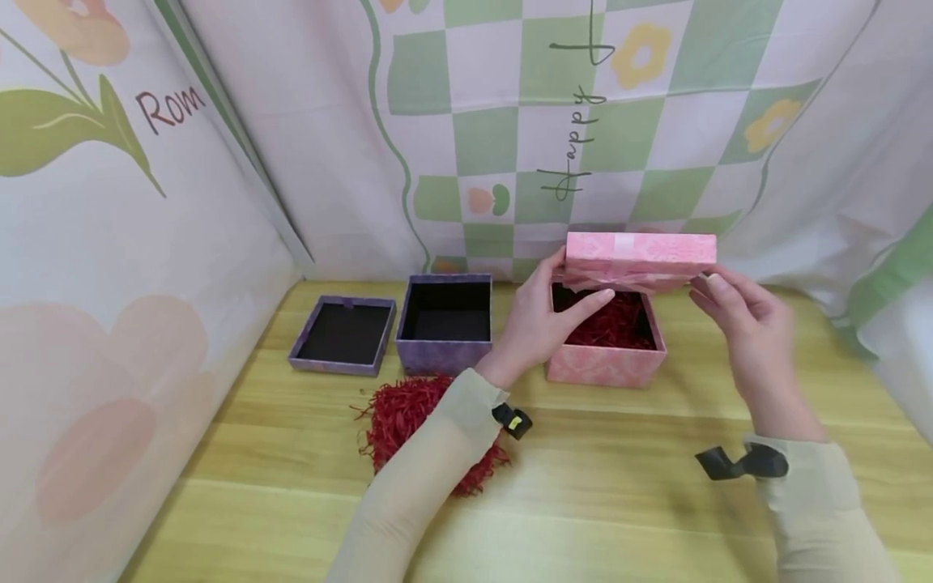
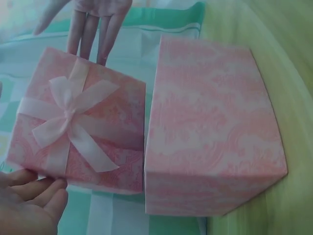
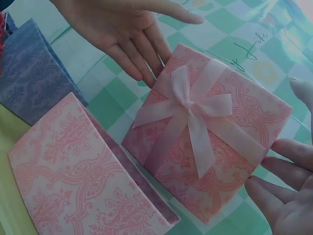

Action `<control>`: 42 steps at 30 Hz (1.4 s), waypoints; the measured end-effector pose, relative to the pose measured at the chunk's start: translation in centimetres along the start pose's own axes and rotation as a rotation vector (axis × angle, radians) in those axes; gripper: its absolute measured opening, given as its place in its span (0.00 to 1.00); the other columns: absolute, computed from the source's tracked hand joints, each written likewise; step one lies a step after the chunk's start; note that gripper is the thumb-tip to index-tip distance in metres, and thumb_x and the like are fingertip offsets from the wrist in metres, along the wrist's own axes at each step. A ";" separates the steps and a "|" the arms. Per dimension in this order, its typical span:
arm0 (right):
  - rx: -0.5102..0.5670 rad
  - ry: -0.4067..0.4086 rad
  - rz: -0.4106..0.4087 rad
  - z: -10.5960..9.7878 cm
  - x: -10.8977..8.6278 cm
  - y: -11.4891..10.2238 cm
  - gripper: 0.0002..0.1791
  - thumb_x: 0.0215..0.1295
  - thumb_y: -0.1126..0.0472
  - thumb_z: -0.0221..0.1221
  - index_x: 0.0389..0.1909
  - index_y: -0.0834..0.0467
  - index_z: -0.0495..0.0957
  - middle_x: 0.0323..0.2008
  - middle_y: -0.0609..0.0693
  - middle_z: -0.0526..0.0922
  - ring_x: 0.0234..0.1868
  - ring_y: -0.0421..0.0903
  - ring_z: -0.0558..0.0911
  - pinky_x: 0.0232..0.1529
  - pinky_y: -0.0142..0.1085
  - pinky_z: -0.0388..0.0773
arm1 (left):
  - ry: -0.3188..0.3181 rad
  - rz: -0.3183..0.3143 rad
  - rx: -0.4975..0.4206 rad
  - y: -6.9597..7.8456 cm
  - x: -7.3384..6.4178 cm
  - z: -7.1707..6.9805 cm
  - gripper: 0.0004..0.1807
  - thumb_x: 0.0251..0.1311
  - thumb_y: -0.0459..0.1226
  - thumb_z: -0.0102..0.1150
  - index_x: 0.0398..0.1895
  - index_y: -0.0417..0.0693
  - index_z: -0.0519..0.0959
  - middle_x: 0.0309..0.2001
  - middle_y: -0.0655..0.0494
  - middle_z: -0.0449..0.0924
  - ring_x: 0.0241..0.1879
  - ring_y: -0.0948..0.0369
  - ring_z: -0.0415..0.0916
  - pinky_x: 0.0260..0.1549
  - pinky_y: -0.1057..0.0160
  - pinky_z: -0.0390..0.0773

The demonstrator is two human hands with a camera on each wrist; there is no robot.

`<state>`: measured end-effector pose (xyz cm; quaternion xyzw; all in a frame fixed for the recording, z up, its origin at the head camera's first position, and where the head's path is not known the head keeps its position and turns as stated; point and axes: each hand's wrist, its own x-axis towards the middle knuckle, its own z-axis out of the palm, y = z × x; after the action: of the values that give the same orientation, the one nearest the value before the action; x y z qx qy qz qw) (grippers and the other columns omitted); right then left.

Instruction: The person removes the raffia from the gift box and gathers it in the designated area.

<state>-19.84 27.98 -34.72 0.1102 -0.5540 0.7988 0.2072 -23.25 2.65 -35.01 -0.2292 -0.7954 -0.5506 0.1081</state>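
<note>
A pink box lid point(image 1: 641, 261) with a ribbon bow is held tilted above the back of the pink box point(image 1: 607, 364), which contains red shredded paper point(image 1: 611, 320). My left hand point(image 1: 538, 316) holds the lid's left edge, its thumb stretched out over the box. At the right edge, my right hand point(image 1: 751, 320) holds it with the fingertips. The right wrist view shows the bow point(image 3: 190, 107) on the lid's patterned face. Here the left hand's fingers point(image 3: 139, 56) reach the edge with the thumb apart, while the right hand's fingers point(image 3: 276, 169) meet the opposite edge.
Left of the pink box stands a purple box point(image 1: 445, 356) without its lid. Its purple lid point(image 1: 342, 332) lies beside it, inside facing up. A heap of red shredded paper point(image 1: 401, 409) sits in front, partly under my left forearm. A checkered curtain point(image 1: 488, 138) hangs behind the table.
</note>
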 end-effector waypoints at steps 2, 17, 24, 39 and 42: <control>0.034 0.021 0.000 0.1 0.0 0.0 0.15 0.72 0.72 0.60 0.55 0.74 0.80 0.49 0.56 0.87 0.52 0.47 0.86 0.55 0.34 0.79 | 0.016 -0.004 -0.003 0.1 0.0 0.2 0.43 0.68 0.58 0.60 0.80 0.51 0.58 0.67 0.60 0.68 0.67 0.65 0.65 0.65 0.64 0.65; 0.093 0.155 0.061 -0.2 0.0 0.2 0.10 0.68 0.71 0.65 0.46 0.74 0.84 0.41 0.58 0.89 0.44 0.47 0.88 0.50 0.37 0.81 | 0.163 0.097 -0.067 -0.2 0.5 1.5 0.26 0.77 0.39 0.53 0.72 0.34 0.66 0.60 0.41 0.69 0.61 0.58 0.71 0.63 0.71 0.67; 0.058 0.282 0.132 -0.8 0.2 0.0 0.11 0.62 0.69 0.71 0.43 0.72 0.86 0.38 0.57 0.88 0.41 0.45 0.89 0.46 0.35 0.82 | 0.153 0.169 0.069 -0.5 0.0 1.9 0.28 0.72 0.38 0.62 0.72 0.38 0.71 0.67 0.48 0.75 0.67 0.65 0.68 0.65 0.71 0.63; 0.070 0.230 0.187 -5.9 -1.3 -0.7 0.12 0.62 0.80 0.64 0.47 0.71 0.85 0.41 0.56 0.88 0.39 0.45 0.89 0.45 0.34 0.82 | 0.074 0.255 0.058 0.2 -1.1 6.1 0.25 0.76 0.34 0.54 0.73 0.38 0.68 0.73 0.50 0.65 0.71 0.70 0.58 0.64 0.74 0.62; 0.075 0.213 0.176 -7.4 -1.5 -1.1 0.13 0.63 0.82 0.61 0.47 0.72 0.85 0.42 0.56 0.88 0.39 0.45 0.89 0.44 0.34 0.82 | -0.005 0.231 0.010 0.8 -1.2 6.9 0.26 0.78 0.34 0.51 0.76 0.39 0.64 0.76 0.53 0.60 0.72 0.72 0.54 0.62 0.76 0.63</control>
<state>-17.62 34.88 -37.03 -0.0166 -0.5062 0.8411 0.1900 -21.25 8.99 -37.37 -0.3203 -0.7667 -0.5298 0.1701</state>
